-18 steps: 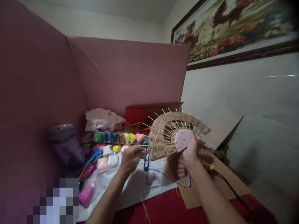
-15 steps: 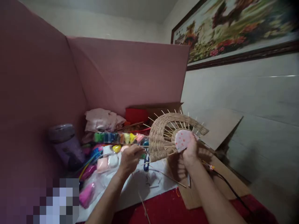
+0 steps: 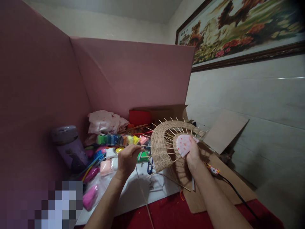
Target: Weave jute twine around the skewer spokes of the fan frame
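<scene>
A fan-shaped piece woven of brown twine over thin radiating sticks, the woven fan (image 3: 160, 148), is held above the table. My right hand (image 3: 194, 154) grips it at the centre, its thumb over a pink fabric patch (image 3: 183, 145) with red spots. The bare stick tips poke out past the woven band. Off its left edge, my left hand (image 3: 128, 160) is closed, with thumb and forefinger pinched on a strand of twine (image 3: 143, 189). The strand hangs below that hand towards the table's front. Where it meets the fan I cannot make out clearly.
Packs of coloured clay (image 3: 116, 140) and pink bags lie left, near a purple canister (image 3: 69, 148). Under the fan are white paper, blue-handled scissors (image 3: 150, 166) and a cardboard sheet (image 3: 197, 203) with a cord across it. Pink panels (image 3: 133, 73) stand behind.
The fan has come slightly down and left with my right hand. My left hand has shifted a little left, its fingers slightly higher, still pinching the twine.
</scene>
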The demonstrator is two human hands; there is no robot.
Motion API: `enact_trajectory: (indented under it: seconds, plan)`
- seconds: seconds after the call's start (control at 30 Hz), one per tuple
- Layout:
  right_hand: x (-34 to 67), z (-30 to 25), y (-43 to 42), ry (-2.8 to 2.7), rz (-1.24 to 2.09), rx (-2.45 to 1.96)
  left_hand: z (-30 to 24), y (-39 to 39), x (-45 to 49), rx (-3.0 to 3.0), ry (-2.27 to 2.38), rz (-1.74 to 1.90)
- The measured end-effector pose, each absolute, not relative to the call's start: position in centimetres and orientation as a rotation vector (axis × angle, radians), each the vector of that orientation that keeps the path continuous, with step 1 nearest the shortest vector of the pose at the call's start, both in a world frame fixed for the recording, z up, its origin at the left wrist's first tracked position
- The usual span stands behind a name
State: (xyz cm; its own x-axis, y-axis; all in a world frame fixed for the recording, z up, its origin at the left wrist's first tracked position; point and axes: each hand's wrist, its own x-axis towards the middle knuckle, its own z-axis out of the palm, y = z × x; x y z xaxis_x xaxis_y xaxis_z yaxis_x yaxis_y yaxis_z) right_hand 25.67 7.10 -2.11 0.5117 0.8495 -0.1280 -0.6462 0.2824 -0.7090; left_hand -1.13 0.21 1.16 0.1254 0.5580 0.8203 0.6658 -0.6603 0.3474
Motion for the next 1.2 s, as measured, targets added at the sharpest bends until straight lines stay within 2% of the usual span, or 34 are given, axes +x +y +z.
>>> enact_trajectory:
  seconds: [0.57, 0.9, 1.2]
  plan:
    - [25.7, -1.5, 7.2, -0.21, 1.061, -0.872, 1.4, 0.5, -2.0, -2.249, -1.282, -1.377]
    - [24.4, -0.3, 6.1, -0.244, 1.22, -0.856, -0.3, 1.3, -1.1, -2.451, -1.611, -1.885]
    - [24.1, 0.4, 5.5, -0.242, 1.249, -0.838, -0.3, 1.3, -1.1, -2.429, -1.638, -1.96]
